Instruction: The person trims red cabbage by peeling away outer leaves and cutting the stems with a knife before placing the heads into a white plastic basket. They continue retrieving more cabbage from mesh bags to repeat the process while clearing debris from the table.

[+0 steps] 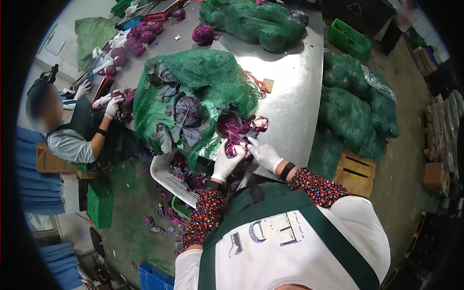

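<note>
My left hand [226,162], in a white glove, grips a purple cabbage [237,150] at the near edge of the metal table [290,116]. Touching the right side of that cabbage is my right hand [265,154], also gloved, its fingers bent against the leaves. Loose purple leaves [230,124] and a pale cut piece [259,123] lie just beyond my hands. A green mesh sack [208,72] spreads over the table to the left, with a dark whole cabbage [187,110] on it.
A white basket [169,179] of leaves stands below the table edge. At left a co-worker [72,130] handles cabbage. Further back lie another mesh sack [251,21] and a cabbage [202,35]. Full sacks [345,101] are stacked at right by a wooden pallet [355,174].
</note>
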{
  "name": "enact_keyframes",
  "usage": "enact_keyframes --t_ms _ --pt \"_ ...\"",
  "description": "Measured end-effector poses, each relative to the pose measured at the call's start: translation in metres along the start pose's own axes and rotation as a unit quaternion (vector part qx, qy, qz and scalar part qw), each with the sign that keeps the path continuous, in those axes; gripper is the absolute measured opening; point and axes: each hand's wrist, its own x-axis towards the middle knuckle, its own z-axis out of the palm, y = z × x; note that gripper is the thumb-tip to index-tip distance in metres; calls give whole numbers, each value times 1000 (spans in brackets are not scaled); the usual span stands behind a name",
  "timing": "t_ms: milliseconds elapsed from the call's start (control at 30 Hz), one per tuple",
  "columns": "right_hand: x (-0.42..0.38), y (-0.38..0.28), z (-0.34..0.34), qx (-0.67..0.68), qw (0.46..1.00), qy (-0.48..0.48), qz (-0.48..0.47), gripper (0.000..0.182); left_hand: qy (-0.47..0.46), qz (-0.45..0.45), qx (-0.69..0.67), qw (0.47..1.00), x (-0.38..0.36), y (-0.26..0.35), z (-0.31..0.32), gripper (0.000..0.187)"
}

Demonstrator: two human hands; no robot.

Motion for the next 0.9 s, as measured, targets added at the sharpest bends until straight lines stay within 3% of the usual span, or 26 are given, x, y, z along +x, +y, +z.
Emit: enact_keyframes --t_ms 100,167,233,333,467,533,567,633,667,767,800,900 --pt "-7 -9 -4 -23 994 -67 87 56 16 -23 43 999 -3 10 8 89" --pt "-2 5 6 -34 994 -60 86 48 68 7 87 994 -5 12 14 87" --pt "3 22 15 -119 991 -18 -54 43 75 4 76 994 -4 11 18 85" --pt "10 43 27 -191 978 1 -86 39 125 34 82 988 -3 14 26 85" --pt "21 54 31 -183 973 70 -121 40 137 7 67 988 -1 25 27 80" --pt "33 45 16 -122 990 -51 42 46 133 69 99 984 -4 27 30 79" --pt "34 41 -6 111 959 -111 236 41 131 127 134 974 -8 27 30 78" --pt "25 38 2 113 980 10 164 51 145 189 150 960 -20 26 30 76" --pt "32 102 52 -70 993 88 -23 47 137 169 101 971 -16 17 27 77" --pt "32 71 39 -56 995 68 -44 38 73 90 -145 983 -7 -21 20 77" --pt "38 76 43 -199 969 75 -124 44 58 79 -209 973 -5 -30 20 79" --pt "49 42 22 -277 945 94 -144 41 88 97 -160 978 -16 3 7 80"
